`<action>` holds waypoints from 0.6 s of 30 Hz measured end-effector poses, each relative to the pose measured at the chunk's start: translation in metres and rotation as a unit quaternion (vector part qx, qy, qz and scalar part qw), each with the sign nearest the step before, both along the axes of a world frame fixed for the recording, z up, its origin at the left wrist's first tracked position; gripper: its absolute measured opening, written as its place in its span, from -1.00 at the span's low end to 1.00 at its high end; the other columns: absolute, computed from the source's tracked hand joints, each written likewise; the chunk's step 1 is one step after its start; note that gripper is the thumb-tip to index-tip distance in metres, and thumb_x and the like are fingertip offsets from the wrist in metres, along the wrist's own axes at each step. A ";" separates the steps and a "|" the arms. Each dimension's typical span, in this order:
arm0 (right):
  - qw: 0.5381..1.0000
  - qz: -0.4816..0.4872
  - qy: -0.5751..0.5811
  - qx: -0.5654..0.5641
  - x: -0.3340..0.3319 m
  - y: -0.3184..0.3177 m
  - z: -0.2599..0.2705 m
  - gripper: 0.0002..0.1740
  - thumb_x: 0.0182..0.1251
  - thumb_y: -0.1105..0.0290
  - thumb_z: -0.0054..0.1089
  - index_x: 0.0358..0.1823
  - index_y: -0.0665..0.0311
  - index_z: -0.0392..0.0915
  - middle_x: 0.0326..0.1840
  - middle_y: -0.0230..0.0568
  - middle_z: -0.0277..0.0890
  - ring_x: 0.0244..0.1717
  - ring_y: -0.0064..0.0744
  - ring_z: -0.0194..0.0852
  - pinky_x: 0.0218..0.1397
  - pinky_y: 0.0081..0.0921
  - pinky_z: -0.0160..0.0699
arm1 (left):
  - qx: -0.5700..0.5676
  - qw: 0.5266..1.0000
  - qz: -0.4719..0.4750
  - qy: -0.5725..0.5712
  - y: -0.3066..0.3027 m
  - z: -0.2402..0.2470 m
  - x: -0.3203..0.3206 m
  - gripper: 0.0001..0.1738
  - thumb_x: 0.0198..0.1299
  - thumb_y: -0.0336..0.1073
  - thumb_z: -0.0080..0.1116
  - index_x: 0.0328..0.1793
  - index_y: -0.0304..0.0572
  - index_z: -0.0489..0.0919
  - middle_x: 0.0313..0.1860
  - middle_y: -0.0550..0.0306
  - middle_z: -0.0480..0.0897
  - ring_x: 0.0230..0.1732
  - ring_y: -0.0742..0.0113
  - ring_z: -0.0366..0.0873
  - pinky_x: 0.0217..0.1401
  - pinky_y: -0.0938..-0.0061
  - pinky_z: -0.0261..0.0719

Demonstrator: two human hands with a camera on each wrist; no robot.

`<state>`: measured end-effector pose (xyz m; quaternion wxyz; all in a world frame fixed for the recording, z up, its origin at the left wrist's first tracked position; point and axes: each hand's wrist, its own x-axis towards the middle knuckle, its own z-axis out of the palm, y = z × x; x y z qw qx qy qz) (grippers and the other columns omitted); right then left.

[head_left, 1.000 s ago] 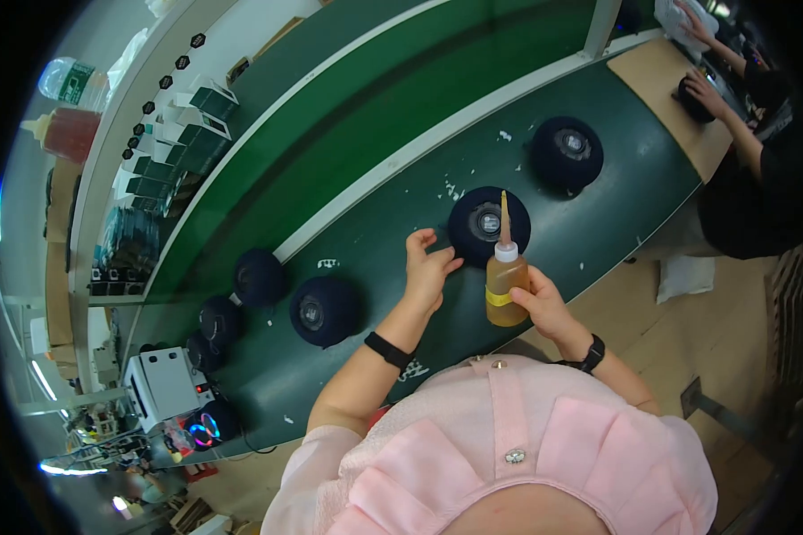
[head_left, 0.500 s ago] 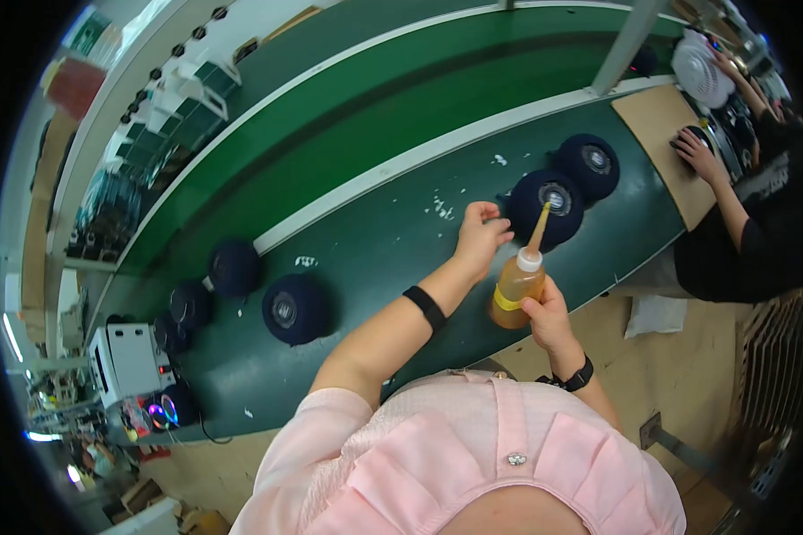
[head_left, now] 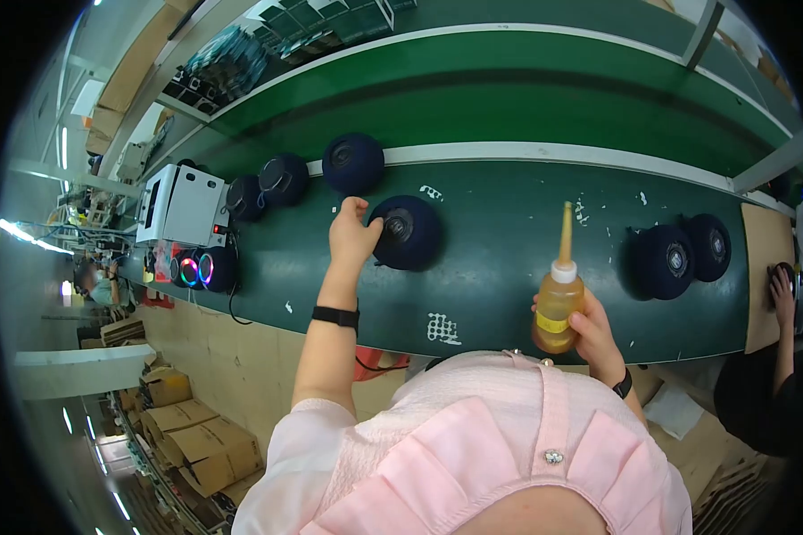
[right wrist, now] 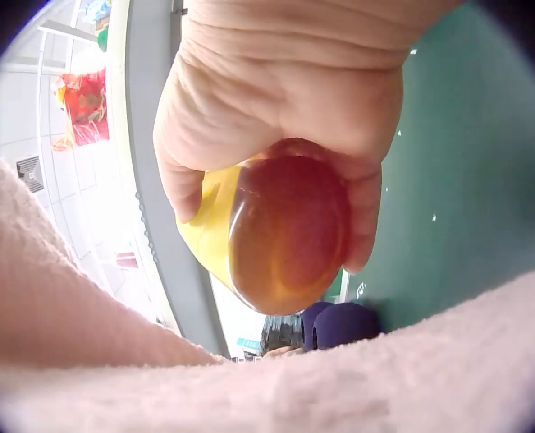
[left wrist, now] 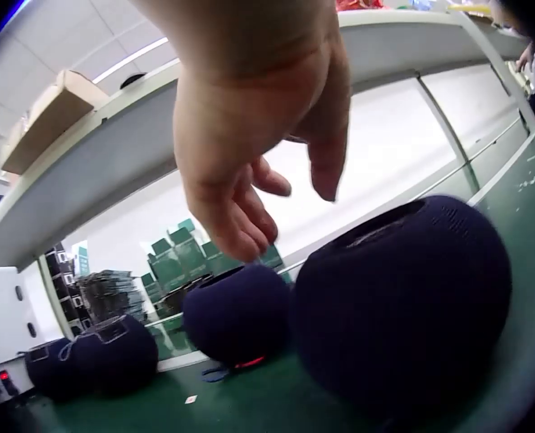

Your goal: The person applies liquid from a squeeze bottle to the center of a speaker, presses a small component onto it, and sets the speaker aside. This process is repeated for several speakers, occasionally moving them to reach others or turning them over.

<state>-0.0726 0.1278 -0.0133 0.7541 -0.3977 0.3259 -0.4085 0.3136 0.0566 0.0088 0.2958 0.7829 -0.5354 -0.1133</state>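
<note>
My left hand (head_left: 351, 239) reaches to the left rim of a round navy fabric-covered speaker (head_left: 419, 239) that has a dark disc on its face. In the left wrist view the fingers hang loosely bent above this speaker (left wrist: 407, 311), with nothing between them. My right hand (head_left: 598, 337) grips a squeeze bottle (head_left: 559, 303) of amber liquid, upright over the table's front edge. A yellow band wraps the bottle, and its long nozzle points away from me. From the right wrist, the bottle's base (right wrist: 290, 234) shows between thumb and fingers.
Two more navy speakers (head_left: 662, 261) stand together at the right, near a tan board (head_left: 758, 267) where another person's hand (head_left: 782, 290) rests. Further speakers (head_left: 352, 163) line the left back, beside a white box-shaped device (head_left: 183, 205). A low rail (head_left: 544, 153) edges the green table's back.
My left hand has moved from the right-hand speakers to the one at the left, as the view swung left. One speaker was pushed right against another. The bottle stays in my right hand.
</note>
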 end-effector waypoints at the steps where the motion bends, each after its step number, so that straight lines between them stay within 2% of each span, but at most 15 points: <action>1: 1.000 0.006 0.000 0.006 0.005 -0.002 -0.001 -0.19 0.10 0.01 0.21 0.25 0.39 0.15 0.06 0.01 0.41 0.07 -0.17 0.46 0.15 -0.28 0.43 | 0.048 0.997 -0.009 0.067 0.000 -0.003 0.006 -0.65 -0.15 -0.36 0.27 -0.17 -0.21 0.49 -0.24 -0.03 0.63 -0.17 0.09 0.60 -0.09 0.34 0.53; 2: 1.000 0.010 0.001 0.011 0.009 -0.003 -0.001 -0.19 0.13 0.02 0.19 0.27 0.40 0.13 0.06 0.02 0.41 0.06 -0.16 0.46 0.15 -0.27 0.44 | 0.047 0.996 -0.010 0.069 0.000 -0.006 0.011 -0.65 -0.15 -0.36 0.27 -0.17 -0.21 0.49 -0.24 -0.03 0.63 -0.17 0.09 0.60 -0.09 0.34 0.53; 3: 1.000 0.005 0.005 0.011 0.014 -0.004 0.001 -0.19 0.13 0.02 0.19 0.27 0.40 0.13 0.06 0.02 0.41 0.06 -0.16 0.46 0.15 -0.27 0.44 | 0.060 0.998 -0.026 0.019 -0.001 -0.001 0.008 -0.60 -0.18 -0.35 0.28 -0.14 -0.20 0.48 -0.25 -0.06 0.63 -0.18 0.09 0.60 -0.09 0.34 0.54; 6: 0.988 0.066 -0.107 0.091 0.022 -0.003 0.009 -0.20 0.18 0.07 0.14 0.31 0.41 0.07 0.13 0.02 0.35 0.09 -0.11 0.44 0.17 -0.17 0.44 | 0.085 0.987 -0.079 -0.110 -0.007 0.010 -0.004 -0.50 -0.24 -0.31 0.31 -0.07 -0.17 0.45 -0.30 -0.07 0.65 -0.28 0.11 0.63 -0.17 0.33 0.56; 8: 0.984 0.073 -0.132 0.100 0.020 0.000 0.003 -0.22 0.19 0.10 0.15 0.31 0.37 0.07 0.15 -0.02 0.33 0.12 -0.12 0.42 0.18 -0.17 0.42 | 0.091 0.991 -0.093 -0.039 -0.012 0.004 -0.013 -0.49 -0.24 -0.31 0.31 -0.07 -0.15 0.44 -0.38 -0.03 0.66 -0.39 0.13 0.64 -0.26 0.33 0.57; 13: 0.970 0.082 -0.209 0.094 0.015 -0.001 0.018 -0.17 0.13 0.04 0.19 0.31 0.34 0.07 0.13 0.02 0.35 0.15 -0.11 0.38 0.21 -0.18 0.37 | 0.099 0.981 -0.165 -0.026 -0.023 0.003 -0.080 -0.51 -0.22 -0.28 0.34 -0.10 -0.17 0.43 -0.58 0.06 0.61 -0.47 0.19 0.62 -0.34 0.34 0.55; 14: 0.961 0.084 -0.246 0.095 0.014 0.001 0.022 -0.18 0.13 0.03 0.19 0.31 0.33 0.09 0.12 -0.03 0.36 0.13 -0.19 0.39 0.19 -0.27 0.38 | 0.101 0.979 -0.175 0.014 -0.025 0.001 -0.094 -0.51 -0.20 -0.24 0.35 -0.10 -0.18 0.43 -0.61 0.08 0.59 -0.46 0.17 0.62 -0.32 0.33 0.55; 15: 0.950 0.089 -0.285 0.096 0.014 0.001 0.024 -0.19 0.13 0.02 0.20 0.31 0.31 0.12 0.12 -0.07 0.37 0.12 -0.27 0.40 0.17 -0.36 0.38 | 0.108 0.976 -0.188 -0.002 -0.027 0.002 -0.108 -0.51 -0.19 -0.22 0.35 -0.11 -0.18 0.43 -0.63 0.08 0.59 -0.46 0.15 0.62 -0.31 0.32 0.55; 17: 0.954 0.069 -0.279 0.085 0.012 0.006 0.025 -0.17 0.11 0.01 0.22 0.30 0.32 0.12 0.11 -0.07 0.36 0.12 -0.25 0.40 0.18 -0.35 0.37 | 0.118 0.972 -0.204 -0.020 -0.030 0.002 -0.132 -0.50 -0.19 -0.21 0.34 -0.11 -0.19 0.43 -0.64 0.08 0.58 -0.46 0.13 0.61 -0.30 0.32 0.55; 18: 0.958 0.054 -0.272 0.075 0.010 0.009 0.026 -0.15 0.08 -0.01 0.24 0.30 0.32 0.12 0.11 -0.06 0.36 0.13 -0.24 0.40 0.19 -0.33 0.37 | 0.058 0.969 -0.229 -0.068 -0.030 0.001 -0.142 -0.52 -0.19 -0.25 0.31 -0.10 -0.19 0.42 -0.57 0.04 0.58 -0.45 0.07 0.60 -0.30 0.27 0.55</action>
